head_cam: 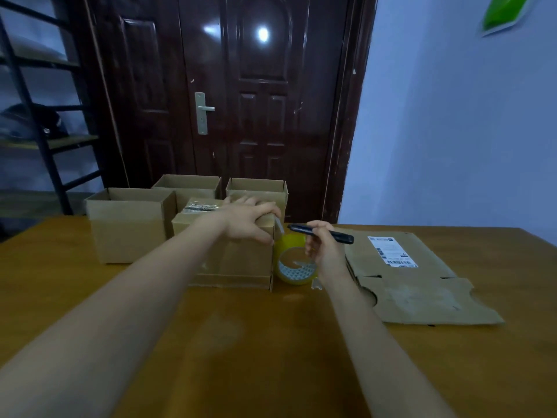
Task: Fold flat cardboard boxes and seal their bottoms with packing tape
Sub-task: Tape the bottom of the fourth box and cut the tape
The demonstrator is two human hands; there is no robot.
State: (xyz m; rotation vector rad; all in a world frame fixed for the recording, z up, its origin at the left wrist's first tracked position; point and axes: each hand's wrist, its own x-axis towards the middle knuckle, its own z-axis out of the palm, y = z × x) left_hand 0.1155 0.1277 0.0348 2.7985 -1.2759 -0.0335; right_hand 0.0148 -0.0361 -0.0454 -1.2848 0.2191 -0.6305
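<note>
- Cardboard box (232, 257) stands on the wooden table (241, 342) straight ahead, with its taped side up and a shiny strip of tape running across the top.
- The left hand (250, 220) lies over the box's top right corner, fingers curled down over the edge and thumb against the near face, pressing a strip of clear tape (279, 228) there.
- That strip runs from the corner down to a yellowish tape roll (295, 260), which stands on edge on the table, touching the right side of the box.
- The right hand (324, 247) is just right of the roll, fingers curled round a black utility knife (321, 233); the knife lies roughly level, its tip pointing left towards the strip.
- Whether the tip touches the tape is hard to tell, as that spot is blurred.
- Three open boxes stand behind and to the left: a large one (128, 226) just left of the taped box, and two more (188, 188) (257, 190) farther back.
- A flat cardboard sheet (422, 285) with a white shipping label (391, 251) lies on the table to the right, apart from the roll.
- A dark wooden door (241, 95) with a metal handle (202, 113) stands behind the table, and a black shelving rack (36, 110) is at far left.
</note>
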